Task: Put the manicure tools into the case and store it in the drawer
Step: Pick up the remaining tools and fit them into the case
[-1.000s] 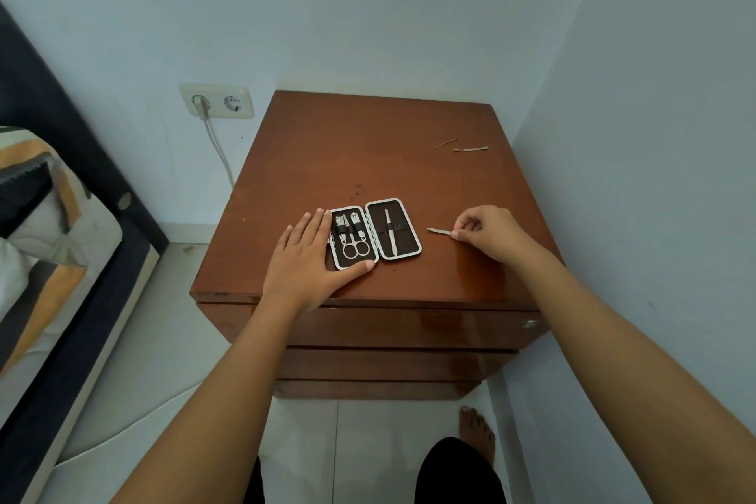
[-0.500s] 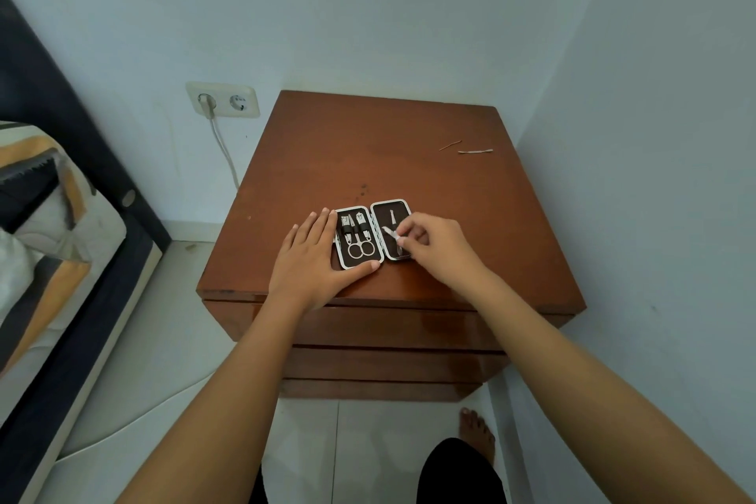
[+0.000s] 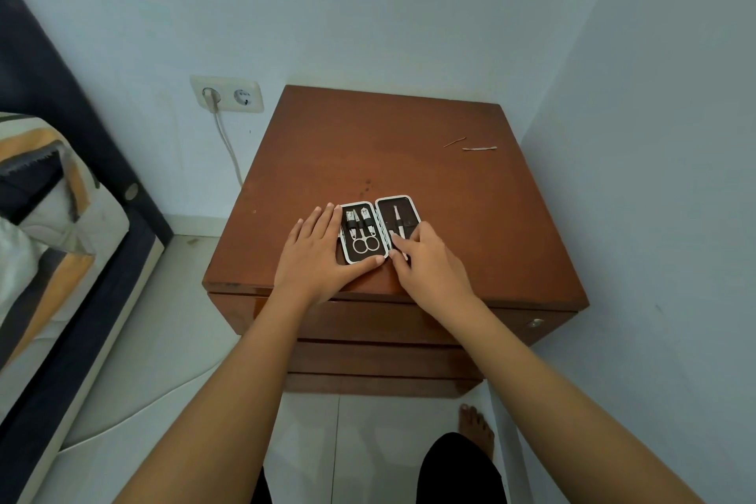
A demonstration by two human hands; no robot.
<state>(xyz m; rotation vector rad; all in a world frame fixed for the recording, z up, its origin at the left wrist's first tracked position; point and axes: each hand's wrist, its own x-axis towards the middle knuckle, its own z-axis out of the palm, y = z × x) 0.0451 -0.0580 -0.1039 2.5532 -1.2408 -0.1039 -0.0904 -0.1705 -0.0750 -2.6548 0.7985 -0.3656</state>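
A small dark manicure case (image 3: 382, 217) with a white rim lies open on the brown nightstand (image 3: 368, 147), near its front edge. Its left half holds scissors (image 3: 362, 241) and two clippers. Its right half holds a slim metal tool (image 3: 397, 222). My left hand (image 3: 317, 258) lies flat beside the left half, thumb along the case's front edge. My right hand (image 3: 429, 262) rests on the right half's lower part, fingertips pressing a small metal tool (image 3: 396, 235) into it. The top drawer (image 3: 388, 323) below is closed.
A thin stick (image 3: 454, 142) and a small metal tool (image 3: 479, 148) lie at the nightstand's back right. Walls close in behind and on the right. A bed (image 3: 61, 225) stands at the left, with a wall socket (image 3: 227, 94) and cable. My foot (image 3: 476, 426) is on the tiled floor.
My right hand carried a small metal tool from the tabletop right of the case onto the case's right half and now presses it there. My left hand stayed beside the case.
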